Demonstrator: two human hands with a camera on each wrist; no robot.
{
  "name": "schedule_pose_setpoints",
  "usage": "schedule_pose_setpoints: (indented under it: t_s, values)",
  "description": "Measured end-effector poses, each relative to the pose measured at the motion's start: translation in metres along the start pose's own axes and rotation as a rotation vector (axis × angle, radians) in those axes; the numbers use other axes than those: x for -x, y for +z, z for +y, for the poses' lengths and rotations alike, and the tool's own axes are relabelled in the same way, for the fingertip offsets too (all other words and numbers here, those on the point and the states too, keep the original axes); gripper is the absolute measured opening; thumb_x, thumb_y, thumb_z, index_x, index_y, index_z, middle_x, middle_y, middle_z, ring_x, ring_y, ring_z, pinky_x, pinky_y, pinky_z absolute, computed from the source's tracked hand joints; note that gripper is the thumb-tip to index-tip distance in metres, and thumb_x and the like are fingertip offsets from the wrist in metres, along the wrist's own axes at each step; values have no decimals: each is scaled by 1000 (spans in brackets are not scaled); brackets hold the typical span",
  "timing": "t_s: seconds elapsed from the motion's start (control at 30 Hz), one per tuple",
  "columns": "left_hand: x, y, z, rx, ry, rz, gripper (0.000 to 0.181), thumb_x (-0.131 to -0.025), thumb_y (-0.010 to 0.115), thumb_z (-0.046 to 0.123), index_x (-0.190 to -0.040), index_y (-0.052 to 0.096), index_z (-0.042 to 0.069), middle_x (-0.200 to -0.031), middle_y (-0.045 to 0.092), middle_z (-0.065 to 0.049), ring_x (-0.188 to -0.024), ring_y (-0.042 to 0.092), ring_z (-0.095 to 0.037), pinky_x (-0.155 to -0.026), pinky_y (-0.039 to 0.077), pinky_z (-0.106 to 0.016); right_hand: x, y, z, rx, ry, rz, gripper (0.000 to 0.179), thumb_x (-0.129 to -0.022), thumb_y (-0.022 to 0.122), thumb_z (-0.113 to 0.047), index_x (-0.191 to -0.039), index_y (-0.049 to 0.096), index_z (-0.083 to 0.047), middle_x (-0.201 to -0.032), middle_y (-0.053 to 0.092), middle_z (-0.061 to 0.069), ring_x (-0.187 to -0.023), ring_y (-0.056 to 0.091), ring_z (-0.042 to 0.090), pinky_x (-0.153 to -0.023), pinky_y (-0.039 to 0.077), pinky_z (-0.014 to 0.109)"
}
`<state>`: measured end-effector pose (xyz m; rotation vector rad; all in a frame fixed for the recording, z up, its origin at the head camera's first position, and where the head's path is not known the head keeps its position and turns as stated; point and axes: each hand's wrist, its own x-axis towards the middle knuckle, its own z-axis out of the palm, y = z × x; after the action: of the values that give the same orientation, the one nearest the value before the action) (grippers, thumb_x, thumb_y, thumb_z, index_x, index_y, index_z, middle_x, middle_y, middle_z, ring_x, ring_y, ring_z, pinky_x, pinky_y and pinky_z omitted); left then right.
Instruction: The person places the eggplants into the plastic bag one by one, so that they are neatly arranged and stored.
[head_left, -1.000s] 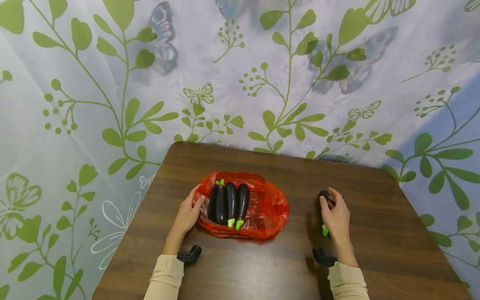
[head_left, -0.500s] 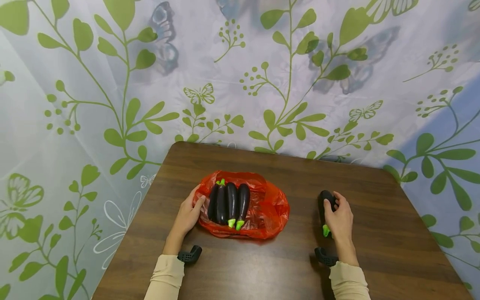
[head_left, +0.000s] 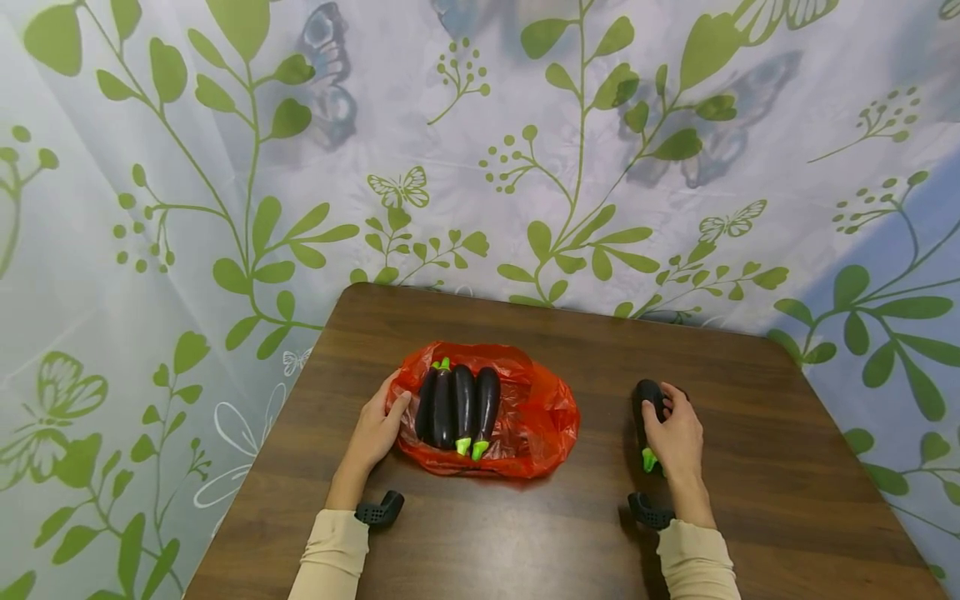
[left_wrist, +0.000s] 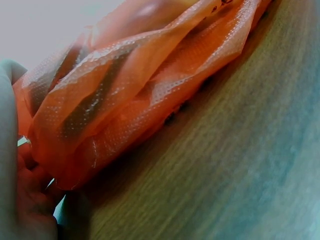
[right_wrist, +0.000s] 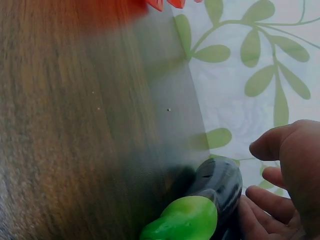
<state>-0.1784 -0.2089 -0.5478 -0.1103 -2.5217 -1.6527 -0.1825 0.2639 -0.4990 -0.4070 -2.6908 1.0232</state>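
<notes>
In the head view, a red plastic bag (head_left: pixel 555 417) lies spread on the table. Several dark eggplants (head_left: pixel 465 408) rest side by side on it, some green caps pointing away, others towards me. My left hand (head_left: pixel 381 421) pinches the bag's left edge, thumb on top; the left wrist view shows the red film (left_wrist: pixel 115 100) close up. To the right, a single eggplant (head_left: pixel 642 417) lies on the table, green cap towards me. My right hand (head_left: pixel 677 433) is beside it. In the right wrist view its thumb (right_wrist: pixel 272 142) stands off the eggplant (right_wrist: pixel 222 175), with the fingers at its side.
The brown wooden table (head_left: pixel 510 533) extends around both hands. Behind it hangs a pale cloth (head_left: pixel 465 208) printed with green leaves and butterflies. Black camera mounts (head_left: pixel 380 508) sit at both wrists.
My right hand has moved off the top of the single eggplant to its right side, uncovering more of it. The left hand and the bag look unchanged.
</notes>
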Motion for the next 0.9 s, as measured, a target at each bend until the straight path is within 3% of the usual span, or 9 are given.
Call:
schedule_pose_setpoints:
  t_s: [0.3, 0.6, 0.9]
  values:
    - [1, -1, 2, 3, -4, 1, 55, -107, 54, 37, -156, 44, 15, -153, 53, -17, -139, 52, -40, -117, 37, -61, 0, -1, -2, 39, -18, -27, 54, -101, 61, -17, -150, 46, 0, -142, 53, 33, -127, 56, 50, -106, 46, 62]
    - [1, -1, 2, 1, -5, -2, 54, -108, 53, 37, -157, 43, 16, -152, 54, -18, -139, 52, -40, -116, 37, -61, 0, 1, 1, 113, -51, -72, 48, -101, 61, -19, -146, 54, -1, -145, 52, 33, -125, 58, 50, -102, 47, 64]
    - [2, 0, 1, 6, -5, -1, 55, -107, 53, 38, -157, 43, 16, -152, 53, -17, -139, 53, -40, -116, 37, -61, 0, 2, -1, 151, -64, -99, 53, -101, 63, -22, -148, 50, -1, -146, 50, 33, -125, 57, 50, -102, 45, 66]
